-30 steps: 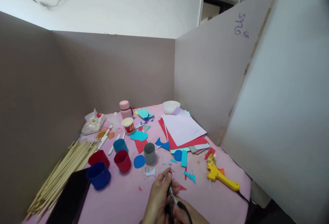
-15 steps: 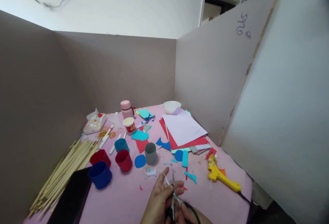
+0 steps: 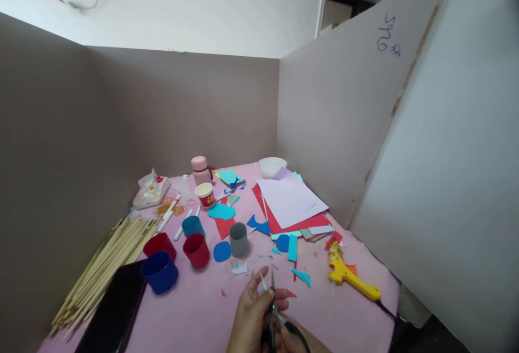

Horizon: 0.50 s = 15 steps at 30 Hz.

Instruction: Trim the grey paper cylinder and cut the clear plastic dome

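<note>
In the head view my left hand (image 3: 251, 312) is palm up at the bottom centre, thumb and fingers closed on a thin white strip (image 3: 263, 281) that looks like paper seen edge-on. My right hand (image 3: 288, 339), partly hidden behind the handles, grips a pair of scissors (image 3: 274, 304) with black handles. Their blades point away from me, right beside the white strip. Whether the blades touch the strip, I cannot tell. Small paper scraps (image 3: 240, 269) lie on the pink tabletop (image 3: 194, 315) just beyond my hands.
Left of my hands stand blue (image 3: 159, 278), red (image 3: 196, 258) and grey (image 3: 238, 247) paper cylinders. Bamboo sticks (image 3: 105, 266) and a black phone-like slab (image 3: 111, 310) lie further left. A yellow glue gun (image 3: 354, 280) rests right. Coloured sheets (image 3: 290, 201) are stacked behind; grey partitions surround the table.
The scissors' handles have drawn closer together, and the right hand has shifted slightly left. Both hands stay at the same place over the table, and the view has tilted slightly.
</note>
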### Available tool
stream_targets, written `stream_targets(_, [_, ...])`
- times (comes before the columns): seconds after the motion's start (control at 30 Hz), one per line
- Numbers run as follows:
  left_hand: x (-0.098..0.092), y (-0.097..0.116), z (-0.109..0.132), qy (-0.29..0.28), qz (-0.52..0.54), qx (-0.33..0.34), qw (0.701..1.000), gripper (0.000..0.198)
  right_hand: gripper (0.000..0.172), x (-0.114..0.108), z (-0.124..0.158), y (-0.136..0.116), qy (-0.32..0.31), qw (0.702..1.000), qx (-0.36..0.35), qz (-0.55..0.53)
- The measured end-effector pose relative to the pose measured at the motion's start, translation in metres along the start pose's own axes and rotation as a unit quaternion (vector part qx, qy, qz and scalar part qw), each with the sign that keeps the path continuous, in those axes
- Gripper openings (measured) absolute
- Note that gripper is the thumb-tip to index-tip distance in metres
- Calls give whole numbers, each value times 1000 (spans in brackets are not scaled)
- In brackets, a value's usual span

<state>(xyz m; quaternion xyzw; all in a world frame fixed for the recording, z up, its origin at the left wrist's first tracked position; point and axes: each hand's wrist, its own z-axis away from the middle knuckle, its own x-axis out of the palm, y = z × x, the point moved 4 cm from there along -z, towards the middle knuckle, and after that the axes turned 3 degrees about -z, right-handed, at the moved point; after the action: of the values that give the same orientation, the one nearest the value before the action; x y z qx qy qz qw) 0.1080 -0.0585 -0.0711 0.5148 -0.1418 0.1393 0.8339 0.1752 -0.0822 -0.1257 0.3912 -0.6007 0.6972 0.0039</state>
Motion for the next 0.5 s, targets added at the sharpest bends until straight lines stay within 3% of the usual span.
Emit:
stream_targets(0.13, [-2, -4, -3, -6, 12, 5, 1000, 71, 71, 3, 2, -5, 11, 1000, -23, -9])
stream_targets(0.33, [-8, -11, -12, -8, 17, 9, 1000, 91, 71, 10, 2, -13, -7, 999, -33, -2])
stream_targets(0.5, [-12, -14, -15, -18, 13, 12, 1000, 93, 68, 9, -1, -8, -23, 999, -42, 12])
